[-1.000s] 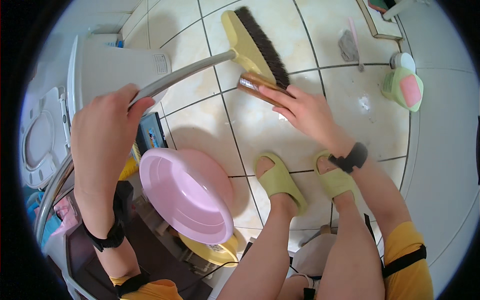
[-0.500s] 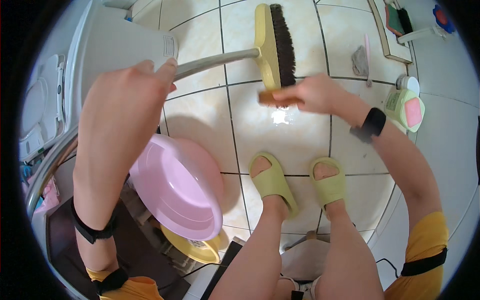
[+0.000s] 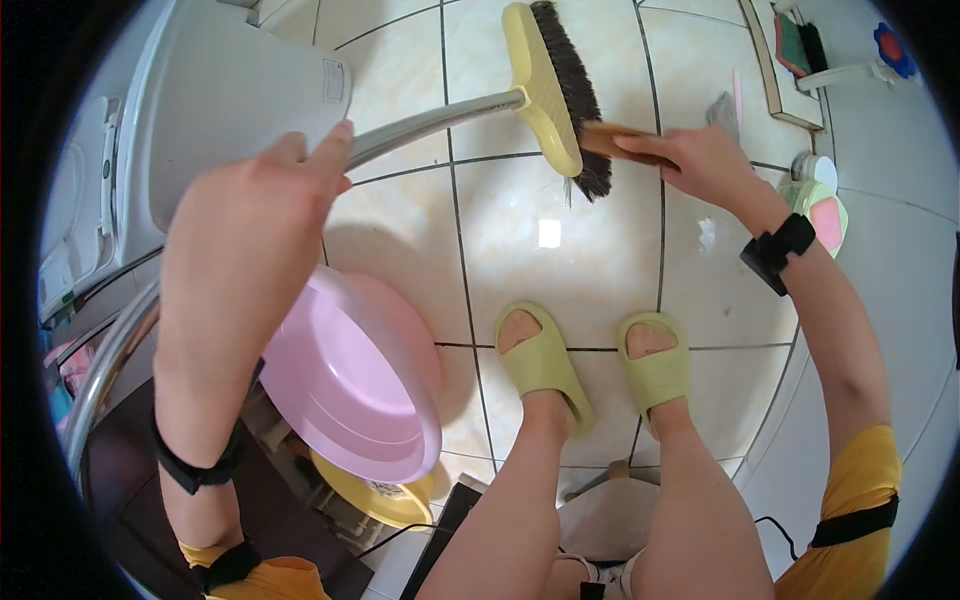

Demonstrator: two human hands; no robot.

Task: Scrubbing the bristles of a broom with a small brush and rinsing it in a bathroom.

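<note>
You are in what looks like a home's bathroom or washroom. Glossy cream floor tiles (image 3: 565,285) with dark joints lie beneath your green slide sandals (image 3: 548,370), and a large pink plastic washbasin (image 3: 408,315) and a yellow basin (image 3: 375,508) sit at your left. A household broom (image 3: 538,85) and, along the white wall (image 3: 895,290) at your right, a pink block on a pale-green tub (image 3: 802,198) suit that too.

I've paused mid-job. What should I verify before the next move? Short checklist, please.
1. Left hand gripping the metal handle: ok.
2. Right hand gripping the brown wooden tool: ok.
3. Tool's end pressed into the dark bristles: cannot tell; it overlaps them in view.
4. Yellow broom head free of thin strands: not ok; some hang at its near end.
5. Pink basin apart from the broom head: ok.
</note>
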